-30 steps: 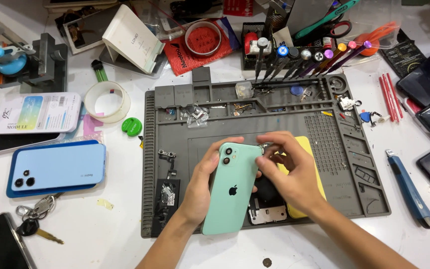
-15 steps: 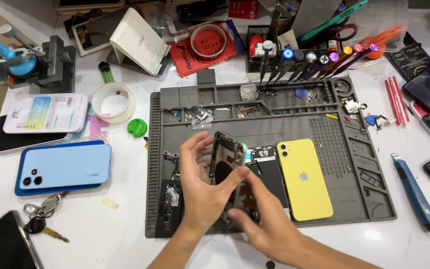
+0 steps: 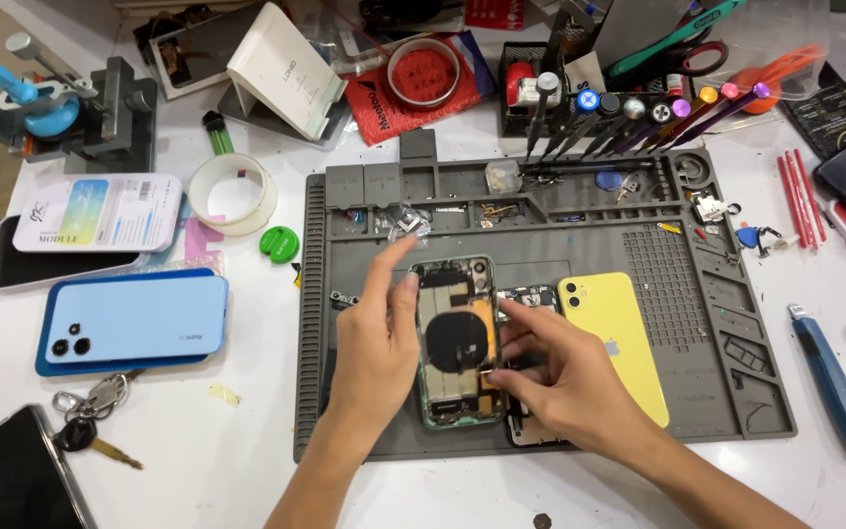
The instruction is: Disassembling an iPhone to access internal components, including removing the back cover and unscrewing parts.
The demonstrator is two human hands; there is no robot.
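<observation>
My left hand (image 3: 376,355) holds a green phone housing (image 3: 455,338) by its left edge over the grey repair mat (image 3: 658,431). The housing faces up with its inside showing: a round black coil and an orange part. My right hand (image 3: 562,380) pinches at the housing's lower right edge, fingertips on the frame. A yellow phone (image 3: 617,338) lies back up on the mat just right of my right hand. Another opened phone body (image 3: 524,297) lies between the housing and the yellow phone, partly hidden by my right hand.
A blue phone (image 3: 134,319) and keys (image 3: 90,411) lie left of the mat, with a dark phone (image 3: 12,477) at the lower left corner. A tape roll (image 3: 232,192), green cap (image 3: 279,243) and screwdriver rack (image 3: 629,108) stand behind. A blue knife (image 3: 837,385) lies right.
The green housing was back up a second ago; it has been turned over and now shows its inside. My right hand moved from its top edge to its lower right side.
</observation>
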